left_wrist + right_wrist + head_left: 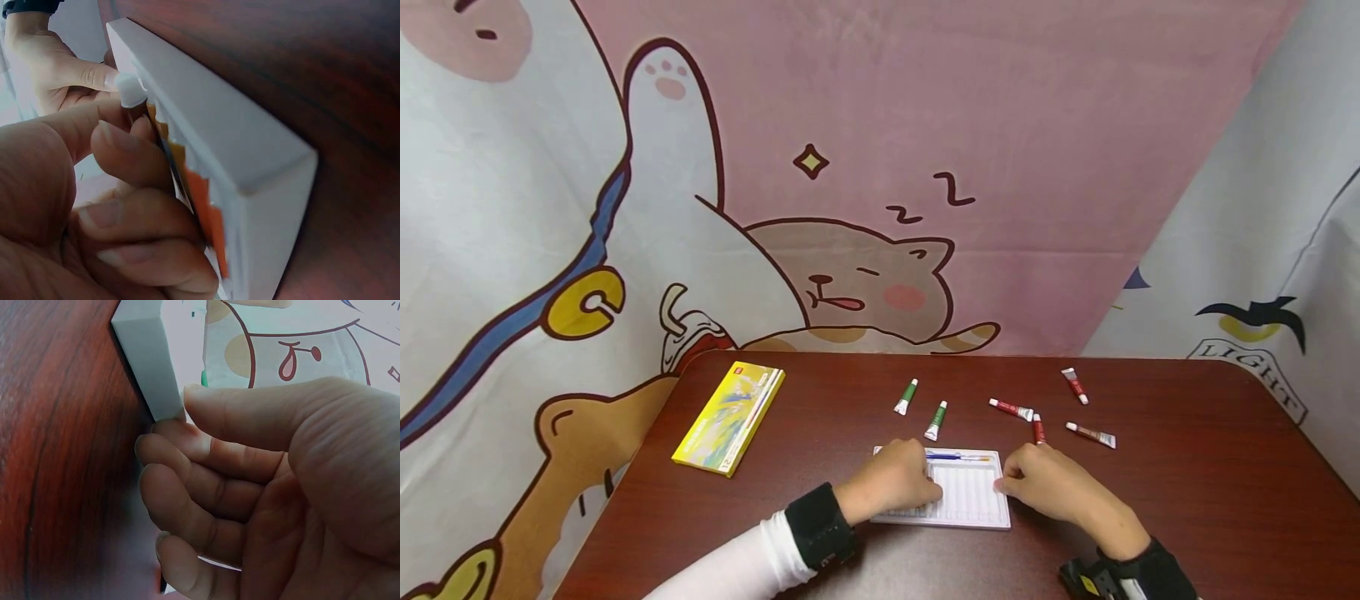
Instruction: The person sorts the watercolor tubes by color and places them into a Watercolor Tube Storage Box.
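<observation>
A white plastic tray with narrow slots lies on the table in front of me. My left hand is over its left part, pinching a paint tube with a white cap and a dark brown body. Orange and ochre tubes sit in the tray beside those fingers, seen in the left wrist view. At the tray's right edge, my right hand grips the rim between thumb and index finger, its other fingers curled. A blue paintbrush lies along the tray's far side.
Two green tubes lie beyond the tray. Red tubes and a brown tube are scattered at the far right. A yellow box lies at the left. Behind the table hangs a cartoon-printed cloth.
</observation>
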`<state>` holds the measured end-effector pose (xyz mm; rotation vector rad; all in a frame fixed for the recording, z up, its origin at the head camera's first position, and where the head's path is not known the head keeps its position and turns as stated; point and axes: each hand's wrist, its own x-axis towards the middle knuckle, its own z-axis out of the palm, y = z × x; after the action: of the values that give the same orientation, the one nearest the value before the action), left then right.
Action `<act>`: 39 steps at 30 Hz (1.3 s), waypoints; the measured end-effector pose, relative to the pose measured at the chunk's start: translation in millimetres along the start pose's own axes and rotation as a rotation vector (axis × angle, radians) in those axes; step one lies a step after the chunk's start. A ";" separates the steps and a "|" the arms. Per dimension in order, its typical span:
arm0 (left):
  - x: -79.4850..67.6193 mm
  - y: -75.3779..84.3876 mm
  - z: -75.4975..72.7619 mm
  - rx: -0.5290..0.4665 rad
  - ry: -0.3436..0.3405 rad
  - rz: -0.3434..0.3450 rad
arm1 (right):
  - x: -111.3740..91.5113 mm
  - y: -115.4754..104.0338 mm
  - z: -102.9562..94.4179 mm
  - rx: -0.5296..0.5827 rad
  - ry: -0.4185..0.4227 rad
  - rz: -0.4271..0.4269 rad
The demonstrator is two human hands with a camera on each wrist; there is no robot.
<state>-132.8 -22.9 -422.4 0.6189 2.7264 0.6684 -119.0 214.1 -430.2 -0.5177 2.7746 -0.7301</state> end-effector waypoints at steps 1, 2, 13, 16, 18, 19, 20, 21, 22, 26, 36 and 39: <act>0.3 0.4 0.0 0.010 -0.003 -0.005 | 0.0 -0.2 0.0 0.001 0.000 0.001; 0.5 0.8 -0.1 0.018 -0.007 -0.011 | 0.0 -0.5 -0.1 0.003 0.000 0.000; 0.5 0.1 3.2 -0.005 -0.031 0.000 | -0.3 2.0 1.4 0.011 -0.003 0.000; -1.5 -1.0 1.8 -0.020 -0.019 0.017 | -0.5 2.5 2.1 0.016 -0.005 -0.001; -4.2 -1.9 -0.6 -0.033 -0.012 0.030 | -0.7 2.6 2.4 0.022 -0.007 -0.002; -5.8 -2.3 -1.9 -0.041 -0.010 0.038 | -0.7 2.7 2.5 0.025 -0.007 -0.003; -7.6 -2.4 -3.3 -0.044 -0.007 0.046 | -0.7 2.7 2.5 0.024 -0.006 -0.005; -9.3 -2.6 -4.3 -0.049 -0.005 0.050 | -0.7 2.7 2.4 0.024 -0.004 -0.007; -11.0 -2.5 -5.5 -0.049 -0.004 0.055 | -0.7 2.7 2.3 0.022 -0.002 -0.010; -14.7 -2.9 -6.5 -0.056 0.004 0.071 | -0.7 2.9 1.6 0.003 0.007 -0.017; -9.4 -8.6 0.2 -0.114 0.016 0.071 | -1.1 1.9 0.9 0.007 0.006 -0.025; -7.8 -8.5 1.3 -0.117 0.011 0.061 | -1.3 3.1 1.1 0.019 0.002 -0.025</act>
<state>-128.4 -32.9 -426.5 0.6747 2.6644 0.8412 -118.4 216.7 -432.6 -0.5486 2.7649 -0.7619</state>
